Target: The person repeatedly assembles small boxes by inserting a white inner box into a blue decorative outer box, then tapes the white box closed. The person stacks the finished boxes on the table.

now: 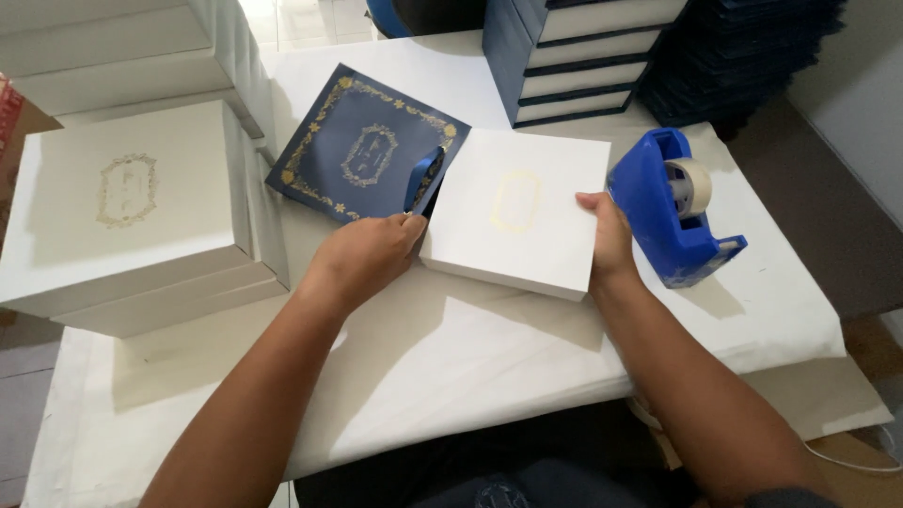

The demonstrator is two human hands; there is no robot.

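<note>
Right now my left hand [367,254] is pinched shut on the blue ribbon [425,179], which stands up in a loop at the left edge of the white box [517,212]. My right hand [607,235] lies against the box's right edge, fingers curled over its side and thumb on top, steadying it rather than lifting it. The box sits flat near the middle of the white cloth-covered table [470,357], with a faint gold frame printed on its lid.

Just left of the box, and partly under the ribbon, lies a navy lid with gold ornament [362,141], tilted at an angle. Just right of my right hand stands a blue tape dispenser [668,212] with a roll of pale tape in it. Far left is a stack of white boxes [132,216]; at the far edge, a stack of navy and white boxes [574,56].
</note>
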